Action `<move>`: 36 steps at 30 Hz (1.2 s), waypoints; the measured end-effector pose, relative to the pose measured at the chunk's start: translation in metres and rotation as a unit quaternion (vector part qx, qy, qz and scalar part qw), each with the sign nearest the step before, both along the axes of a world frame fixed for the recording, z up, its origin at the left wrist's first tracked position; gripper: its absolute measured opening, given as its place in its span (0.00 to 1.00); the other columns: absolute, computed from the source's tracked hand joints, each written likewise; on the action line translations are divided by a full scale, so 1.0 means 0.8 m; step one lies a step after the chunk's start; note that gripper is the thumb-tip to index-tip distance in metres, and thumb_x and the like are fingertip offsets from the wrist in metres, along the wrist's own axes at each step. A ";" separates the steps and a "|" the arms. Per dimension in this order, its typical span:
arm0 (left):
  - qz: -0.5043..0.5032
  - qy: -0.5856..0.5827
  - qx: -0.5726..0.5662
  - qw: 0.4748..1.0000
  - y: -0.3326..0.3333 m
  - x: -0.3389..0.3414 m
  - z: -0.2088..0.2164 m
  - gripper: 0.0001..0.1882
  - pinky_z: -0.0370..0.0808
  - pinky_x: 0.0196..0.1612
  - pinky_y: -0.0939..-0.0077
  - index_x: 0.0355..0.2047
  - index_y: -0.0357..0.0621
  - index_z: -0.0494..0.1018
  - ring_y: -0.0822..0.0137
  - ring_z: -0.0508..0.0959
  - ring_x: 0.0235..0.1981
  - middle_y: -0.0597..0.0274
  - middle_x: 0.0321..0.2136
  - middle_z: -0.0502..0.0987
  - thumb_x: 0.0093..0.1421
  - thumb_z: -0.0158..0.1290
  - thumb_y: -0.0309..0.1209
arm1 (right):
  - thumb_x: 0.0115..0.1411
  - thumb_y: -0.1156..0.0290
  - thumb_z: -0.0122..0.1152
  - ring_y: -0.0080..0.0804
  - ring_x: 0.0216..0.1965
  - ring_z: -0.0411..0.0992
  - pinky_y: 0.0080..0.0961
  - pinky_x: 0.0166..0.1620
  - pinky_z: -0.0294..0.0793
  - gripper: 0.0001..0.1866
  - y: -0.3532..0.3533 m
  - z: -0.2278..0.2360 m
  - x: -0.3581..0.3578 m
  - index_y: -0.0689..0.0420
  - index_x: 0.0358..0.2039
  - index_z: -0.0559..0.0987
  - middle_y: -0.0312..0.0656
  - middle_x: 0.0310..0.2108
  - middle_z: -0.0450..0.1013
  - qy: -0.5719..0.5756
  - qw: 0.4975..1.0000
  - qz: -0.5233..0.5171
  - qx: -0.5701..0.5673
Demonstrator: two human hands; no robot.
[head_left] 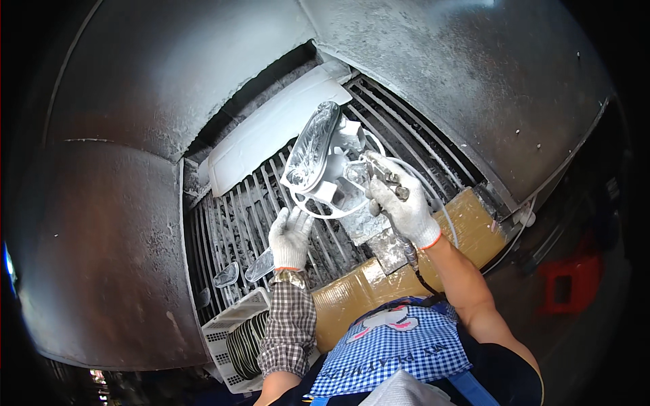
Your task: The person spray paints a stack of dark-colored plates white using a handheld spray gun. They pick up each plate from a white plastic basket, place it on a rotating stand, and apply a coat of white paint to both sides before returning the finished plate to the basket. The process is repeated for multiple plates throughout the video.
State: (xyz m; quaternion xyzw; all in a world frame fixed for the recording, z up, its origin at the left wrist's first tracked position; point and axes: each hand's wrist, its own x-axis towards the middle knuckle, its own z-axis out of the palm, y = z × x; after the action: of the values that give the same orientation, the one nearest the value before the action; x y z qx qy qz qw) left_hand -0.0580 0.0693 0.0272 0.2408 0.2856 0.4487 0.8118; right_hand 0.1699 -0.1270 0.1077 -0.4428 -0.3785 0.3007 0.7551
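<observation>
My right hand (406, 210), in a white glove, is closed around a metal spray gun (394, 184) with small knobs. The gun's front is partly hidden by the glove. My left hand (290, 237), gloved and with a checked sleeve, has its fingers stretched out at the near left rim of a white ring-shaped stand (325, 215). It seems to touch the rim, but I cannot tell for sure. On the stand rests a long, rounded, sole-shaped piece (313, 145) with a shiny, crinkled silver top and a white edge. White-coated blocks sit under and beside it.
Metal bars (433, 152) form a grate beneath, dusted white. Smaller oval shiny pieces (227, 275) lie at its left. A white basket (237, 325) holds a striped roll. Tape-covered cardboard (352, 294) lines the near edge; metal booth walls (122, 237) surround. A hose (425, 281) hangs near me.
</observation>
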 end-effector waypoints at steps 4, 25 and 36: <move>0.010 0.009 0.004 1.000 0.004 -0.001 0.007 0.23 0.72 0.62 0.37 0.58 0.33 0.63 0.34 0.70 0.62 0.33 0.62 0.66 0.66 0.51 0.32 | 0.69 0.72 0.59 0.12 0.31 0.70 0.13 0.34 0.72 0.28 0.005 0.004 0.001 0.67 0.67 0.67 0.36 0.43 0.79 -0.016 1.000 -0.020 -0.010; 0.082 0.029 0.020 0.996 0.027 0.001 -0.003 0.17 0.77 0.55 0.48 0.52 0.34 0.68 0.42 0.75 0.54 0.41 0.53 0.73 0.66 0.53 0.31 | 0.68 0.73 0.61 0.11 0.29 0.69 0.13 0.32 0.72 0.29 -0.002 0.020 -0.010 0.66 0.67 0.67 0.36 0.42 0.80 -0.059 0.998 -0.003 -0.033; -0.017 -0.004 -0.074 0.997 -0.077 0.049 -0.027 0.13 0.81 0.51 0.51 0.47 0.34 0.69 0.44 0.77 0.50 0.44 0.46 0.76 0.66 0.51 0.29 | 0.69 0.71 0.60 0.12 0.28 0.68 0.14 0.32 0.70 0.29 0.003 0.017 -0.003 0.67 0.67 0.66 0.33 0.34 0.78 -0.031 0.999 -0.043 -0.006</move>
State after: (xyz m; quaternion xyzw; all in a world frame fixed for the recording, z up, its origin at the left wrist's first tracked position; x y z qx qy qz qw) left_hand -0.0190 0.0076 0.0057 0.1828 0.3110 0.4135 0.8360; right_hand 0.1675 -0.1245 0.1211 -0.4723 -0.3808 0.2567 0.7523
